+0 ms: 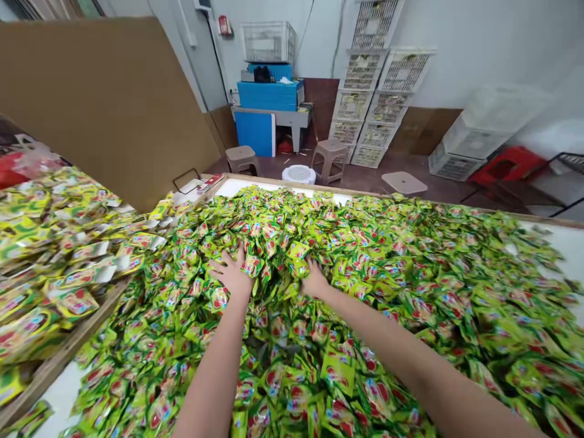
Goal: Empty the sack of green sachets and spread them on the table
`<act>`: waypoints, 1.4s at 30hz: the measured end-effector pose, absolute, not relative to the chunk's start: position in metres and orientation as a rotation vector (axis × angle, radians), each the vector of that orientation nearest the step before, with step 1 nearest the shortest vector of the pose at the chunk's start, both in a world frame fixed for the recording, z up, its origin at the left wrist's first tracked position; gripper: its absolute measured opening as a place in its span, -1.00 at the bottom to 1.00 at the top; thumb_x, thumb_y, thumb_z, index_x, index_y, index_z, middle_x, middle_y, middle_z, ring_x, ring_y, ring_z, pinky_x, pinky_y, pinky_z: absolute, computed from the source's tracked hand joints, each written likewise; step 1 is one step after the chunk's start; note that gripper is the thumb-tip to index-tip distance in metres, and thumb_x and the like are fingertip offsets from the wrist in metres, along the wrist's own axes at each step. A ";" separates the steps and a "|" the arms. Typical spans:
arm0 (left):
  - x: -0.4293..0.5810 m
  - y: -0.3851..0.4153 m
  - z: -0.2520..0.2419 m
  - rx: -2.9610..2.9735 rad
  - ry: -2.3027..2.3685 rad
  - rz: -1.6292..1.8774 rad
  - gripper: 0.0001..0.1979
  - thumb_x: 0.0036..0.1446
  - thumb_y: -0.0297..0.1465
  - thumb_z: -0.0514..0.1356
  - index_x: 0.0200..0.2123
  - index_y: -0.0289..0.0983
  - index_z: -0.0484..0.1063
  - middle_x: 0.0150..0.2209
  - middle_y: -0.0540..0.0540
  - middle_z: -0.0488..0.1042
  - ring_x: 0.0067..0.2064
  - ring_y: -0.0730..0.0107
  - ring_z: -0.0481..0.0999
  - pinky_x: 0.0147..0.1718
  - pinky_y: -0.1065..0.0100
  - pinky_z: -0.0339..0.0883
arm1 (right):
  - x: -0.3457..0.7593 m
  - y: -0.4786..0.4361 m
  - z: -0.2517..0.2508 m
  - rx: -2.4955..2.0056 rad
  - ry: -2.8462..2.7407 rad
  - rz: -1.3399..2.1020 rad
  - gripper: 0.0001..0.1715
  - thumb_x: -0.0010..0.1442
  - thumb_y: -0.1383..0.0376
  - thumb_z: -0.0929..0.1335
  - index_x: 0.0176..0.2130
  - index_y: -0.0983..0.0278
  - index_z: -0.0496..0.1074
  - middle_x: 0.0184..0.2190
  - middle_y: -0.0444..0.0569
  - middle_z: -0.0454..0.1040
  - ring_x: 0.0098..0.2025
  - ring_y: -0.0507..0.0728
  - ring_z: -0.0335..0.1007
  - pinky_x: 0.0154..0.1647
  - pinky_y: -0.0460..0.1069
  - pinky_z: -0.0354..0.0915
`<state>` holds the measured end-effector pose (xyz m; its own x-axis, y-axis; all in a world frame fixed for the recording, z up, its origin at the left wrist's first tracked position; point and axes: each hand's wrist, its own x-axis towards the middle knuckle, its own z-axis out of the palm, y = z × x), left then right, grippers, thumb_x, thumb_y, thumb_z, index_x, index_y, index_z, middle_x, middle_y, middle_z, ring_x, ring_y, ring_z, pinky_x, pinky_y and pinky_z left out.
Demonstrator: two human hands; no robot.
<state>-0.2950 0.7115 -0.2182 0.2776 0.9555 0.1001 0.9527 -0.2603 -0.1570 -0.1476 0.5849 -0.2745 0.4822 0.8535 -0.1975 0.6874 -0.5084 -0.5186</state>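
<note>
Taking the heap of green sachets [347,292] as the landmark: left of it, a raised wooden shelf [68,347] carries a second pile of yellow-green packets [59,255], and behind that shelf a tall brown board [100,103] leans upright.

The heap itself covers nearly the whole white counter [570,243], whose bare surface shows only along the far edge and the right corner. The sachets lie flat and jumbled, their long axes pointing every which way, with no common direction.

In the middle of the heap, the left hand [235,271] lies palm down with its fingers spread wide, pressed onto the sachets; 1 sachet sits against its fingertips. Just right of it, the right hand [314,280] is pushed into the pile, its fingers buried under sachets, so I cannot tell how far they are apart or whether they grip anything. Both forearms reach across the near part of the heap, and loose sachets crowd against them on all sides.

Beyond the heap's far edge stand 2 brown stools [329,157], a blue cabinet [269,103] and, further right, stacked white crates [378,91], then a red stool [504,164].
</note>
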 end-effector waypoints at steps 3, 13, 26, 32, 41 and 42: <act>-0.278 0.713 -0.218 -2.398 -1.863 -0.066 -0.01 -0.14 -0.11 0.29 0.31 -0.08 -0.13 0.27 -0.40 -0.03 0.24 -0.54 -0.06 0.06 -0.32 -0.06 | -0.112 0.602 -0.261 -2.350 -1.449 0.670 -0.05 -0.16 0.17 0.44 0.20 0.33 0.22 0.14 0.16 0.29 0.17 0.35 0.17 0.22 0.21 0.08; -0.324 0.687 -0.177 -3.040 -1.696 -0.152 -0.19 -0.17 -0.02 0.30 0.19 -0.08 0.22 0.27 -0.23 -0.03 0.20 -0.06 0.22 0.13 0.10 0.16 | -0.020 0.566 -0.183 -2.147 -1.807 0.691 -0.28 -0.06 -0.14 0.35 -0.02 0.22 0.47 -0.09 0.04 0.51 -0.03 0.32 0.40 0.03 0.17 0.28; -0.244 0.721 -0.242 -2.470 -1.806 -0.074 -0.17 -0.25 -0.13 0.33 0.17 -0.01 0.20 0.31 -0.33 -0.10 0.24 -0.50 -0.01 0.04 -0.23 0.02 | -0.011 0.533 -0.273 -2.633 -1.397 0.190 0.09 -0.01 -0.29 0.22 0.32 0.18 -0.03 0.30 0.18 0.01 0.22 0.53 0.02 0.17 0.30 0.00; -0.238 0.732 -0.228 -2.514 -1.897 0.082 -0.12 -0.15 -0.22 0.30 0.26 0.01 0.03 0.35 -0.36 -0.27 0.29 -0.50 -0.17 0.06 -0.34 -0.06 | -0.002 0.458 -0.270 -2.753 -1.253 0.301 -0.10 0.11 -0.23 0.13 0.27 0.16 0.09 0.18 0.16 0.25 0.16 0.47 0.15 0.15 0.34 0.00; -0.290 0.599 -0.195 -2.949 -1.683 0.100 -0.27 0.10 -0.04 0.06 0.30 -0.10 -0.03 0.35 -0.31 -0.12 0.33 -0.29 -0.18 0.17 -0.30 -0.19 | 0.036 0.322 -0.251 -2.822 -1.303 0.523 -0.31 0.03 -0.04 0.30 0.08 0.22 0.37 0.24 0.13 0.18 0.08 0.45 0.29 0.07 0.38 0.10; -0.292 0.571 -0.192 -3.077 -1.580 0.231 -0.24 0.07 0.02 0.06 0.30 -0.07 -0.03 0.34 -0.27 -0.08 0.33 -0.25 -0.15 0.18 -0.29 -0.21 | 0.038 0.313 -0.249 -2.821 -1.285 0.540 -0.32 0.05 -0.05 0.29 0.07 0.23 0.38 0.23 0.14 0.19 0.09 0.44 0.28 0.08 0.38 0.08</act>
